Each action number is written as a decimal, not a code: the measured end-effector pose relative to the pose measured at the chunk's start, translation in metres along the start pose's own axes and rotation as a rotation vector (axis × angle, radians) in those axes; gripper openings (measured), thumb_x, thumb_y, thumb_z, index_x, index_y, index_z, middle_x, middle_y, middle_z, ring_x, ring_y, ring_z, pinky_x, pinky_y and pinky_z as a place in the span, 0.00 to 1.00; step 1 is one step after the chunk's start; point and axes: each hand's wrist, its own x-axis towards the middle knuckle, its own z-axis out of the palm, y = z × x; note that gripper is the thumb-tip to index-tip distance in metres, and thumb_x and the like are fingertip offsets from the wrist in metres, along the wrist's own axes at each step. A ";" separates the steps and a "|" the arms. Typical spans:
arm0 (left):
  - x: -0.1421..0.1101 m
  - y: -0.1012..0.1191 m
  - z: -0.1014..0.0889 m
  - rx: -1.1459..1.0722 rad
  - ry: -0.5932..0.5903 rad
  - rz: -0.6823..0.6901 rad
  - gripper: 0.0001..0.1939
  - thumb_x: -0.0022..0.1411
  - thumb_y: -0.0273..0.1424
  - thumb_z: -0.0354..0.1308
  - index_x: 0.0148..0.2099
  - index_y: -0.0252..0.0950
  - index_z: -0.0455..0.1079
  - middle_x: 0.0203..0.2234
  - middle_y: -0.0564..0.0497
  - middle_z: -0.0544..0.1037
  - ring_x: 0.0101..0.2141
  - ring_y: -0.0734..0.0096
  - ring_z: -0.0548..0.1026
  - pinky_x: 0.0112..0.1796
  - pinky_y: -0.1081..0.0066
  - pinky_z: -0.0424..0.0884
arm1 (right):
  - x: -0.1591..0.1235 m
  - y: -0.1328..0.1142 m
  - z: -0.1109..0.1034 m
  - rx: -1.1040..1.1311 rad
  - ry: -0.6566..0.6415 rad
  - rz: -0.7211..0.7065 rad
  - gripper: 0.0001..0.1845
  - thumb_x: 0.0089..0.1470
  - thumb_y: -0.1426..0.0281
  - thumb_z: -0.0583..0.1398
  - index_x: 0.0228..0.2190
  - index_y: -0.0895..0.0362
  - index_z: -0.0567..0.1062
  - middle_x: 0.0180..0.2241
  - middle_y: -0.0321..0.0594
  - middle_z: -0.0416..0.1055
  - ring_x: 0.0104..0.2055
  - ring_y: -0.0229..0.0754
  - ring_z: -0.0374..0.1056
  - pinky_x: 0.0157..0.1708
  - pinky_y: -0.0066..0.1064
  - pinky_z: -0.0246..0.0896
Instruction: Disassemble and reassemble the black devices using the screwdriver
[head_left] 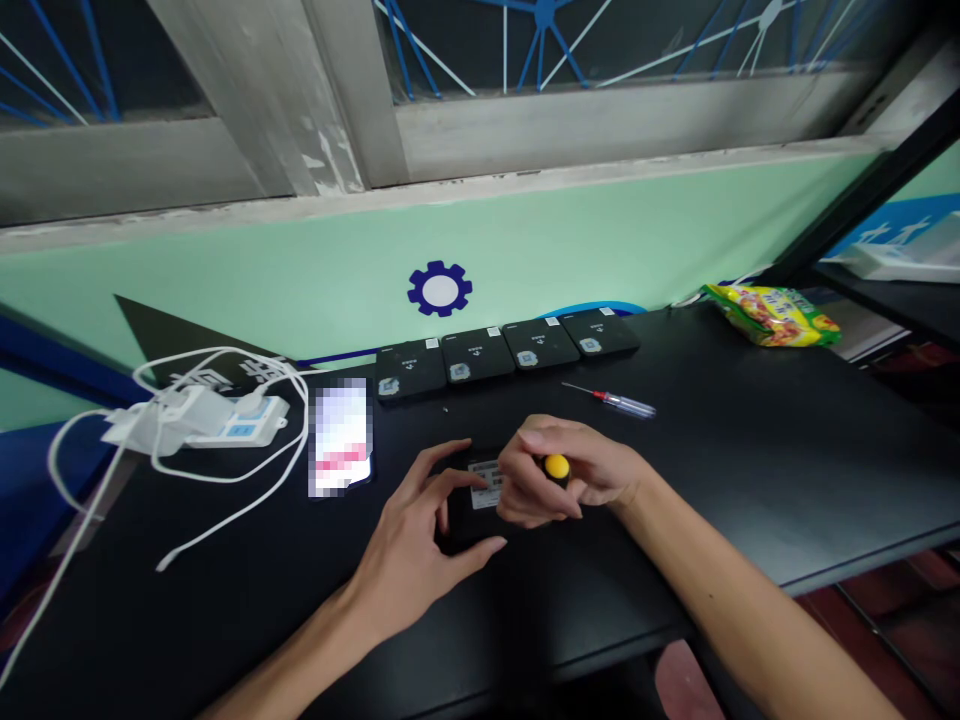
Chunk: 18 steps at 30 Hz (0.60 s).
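Observation:
A flat black box (463, 522) with a white printed label (485, 497) lies on the black table in front of me. My left hand (412, 535) grips its left end, fingers at the far edge and thumb along the near one. Above the box, my right hand (592, 455) is closed around an upright screwdriver (557, 468); only the yellow and black end of its handle shows. The screwdriver's tip and the right part of the box are hidden under that hand. Beyond it lies a second screwdriver (626, 405) with a clear handle and red collar.
Several similar flat black boxes (480, 355) stand in a row by the green wall. A lit phone (341, 440) lies at left, beside a white power strip (240, 422) with looped white cables (214, 480). At back right is a yellow-green snack bag (776, 316).

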 end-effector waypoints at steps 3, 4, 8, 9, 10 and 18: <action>0.000 0.000 0.000 -0.009 -0.001 -0.006 0.23 0.61 0.32 0.76 0.56 0.48 0.76 0.69 0.47 0.68 0.25 0.81 0.68 0.30 0.66 0.79 | 0.001 -0.001 -0.001 0.053 -0.072 -0.037 0.31 0.74 0.50 0.55 0.26 0.59 0.74 0.12 0.24 0.50 0.16 0.33 0.46 0.25 0.30 0.48; 0.000 -0.001 0.000 -0.012 -0.003 -0.009 0.23 0.61 0.32 0.76 0.56 0.49 0.76 0.69 0.47 0.68 0.25 0.81 0.69 0.29 0.66 0.79 | 0.001 -0.002 0.000 0.070 -0.082 -0.031 0.26 0.71 0.51 0.58 0.29 0.58 0.73 0.13 0.21 0.49 0.16 0.33 0.43 0.25 0.30 0.48; -0.001 -0.003 0.001 -0.010 0.003 -0.009 0.24 0.61 0.32 0.76 0.57 0.49 0.76 0.67 0.48 0.69 0.25 0.80 0.70 0.29 0.67 0.78 | -0.002 -0.004 0.001 0.121 -0.056 0.026 0.13 0.66 0.62 0.64 0.35 0.55 0.68 0.15 0.19 0.52 0.16 0.32 0.41 0.25 0.28 0.45; -0.001 -0.003 0.001 -0.006 0.004 -0.007 0.24 0.61 0.32 0.77 0.57 0.49 0.76 0.67 0.48 0.69 0.25 0.80 0.69 0.29 0.67 0.78 | -0.002 -0.003 0.001 0.126 -0.062 0.019 0.13 0.67 0.63 0.64 0.34 0.55 0.67 0.15 0.20 0.54 0.16 0.32 0.42 0.25 0.28 0.46; -0.001 -0.003 0.001 -0.004 0.004 -0.006 0.24 0.61 0.32 0.77 0.57 0.49 0.76 0.68 0.48 0.69 0.25 0.80 0.69 0.29 0.67 0.78 | -0.003 -0.003 0.001 0.124 -0.067 0.009 0.13 0.68 0.63 0.63 0.34 0.55 0.67 0.15 0.21 0.56 0.16 0.32 0.44 0.26 0.28 0.48; 0.000 -0.002 0.000 -0.020 -0.012 0.002 0.23 0.62 0.32 0.76 0.57 0.48 0.76 0.71 0.47 0.67 0.26 0.80 0.69 0.29 0.67 0.78 | -0.004 0.003 -0.003 -0.024 0.027 -0.037 0.40 0.80 0.55 0.48 0.18 0.60 0.74 0.10 0.30 0.56 0.11 0.32 0.45 0.20 0.30 0.44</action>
